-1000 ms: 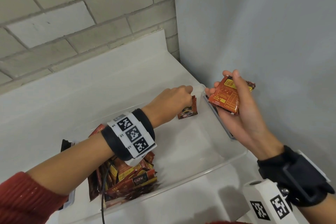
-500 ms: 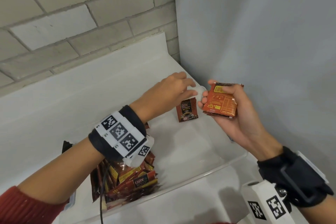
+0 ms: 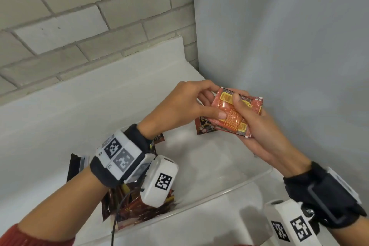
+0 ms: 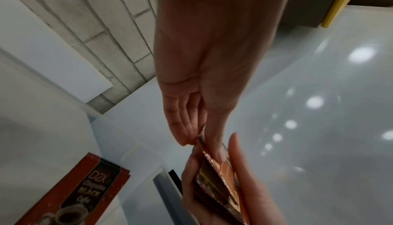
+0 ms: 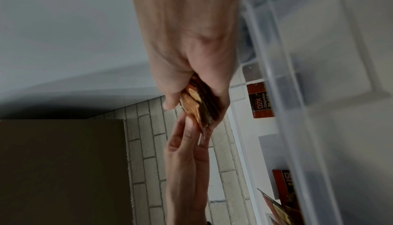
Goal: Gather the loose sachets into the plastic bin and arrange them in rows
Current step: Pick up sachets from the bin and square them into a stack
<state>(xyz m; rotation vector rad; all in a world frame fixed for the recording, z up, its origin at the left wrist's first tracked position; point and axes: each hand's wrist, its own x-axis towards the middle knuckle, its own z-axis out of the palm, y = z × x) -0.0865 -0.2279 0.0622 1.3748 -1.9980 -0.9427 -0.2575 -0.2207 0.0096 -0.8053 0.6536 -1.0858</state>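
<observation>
My right hand (image 3: 239, 110) grips a small stack of orange-red sachets (image 3: 232, 115) above the far right end of the clear plastic bin (image 3: 229, 189), thumb across the top. My left hand (image 3: 211, 104) pinches the stack's left edge between thumb and fingertips. The left wrist view shows my left fingertips (image 4: 189, 137) at the stack's edge (image 4: 219, 169). In the right wrist view the stack (image 5: 197, 104) sits in my right hand (image 5: 191, 94). One dark D2X sachet (image 3: 205, 126) stands upright in the bin just below the hands. A loose pile of sachets (image 3: 139, 207) lies at the bin's near left end.
The bin sits on a white shelf (image 3: 79, 106) in a corner, with a brick wall (image 3: 79, 16) behind and a grey panel (image 3: 279, 46) on the right. A dark sachet (image 3: 73, 166) leans outside the bin's left end. The bin's floor between pile and standing sachet is bare.
My left hand has let go of the sachet now standing in the bin and has come up to the stack. The right hand has brought the stack leftward to meet it.
</observation>
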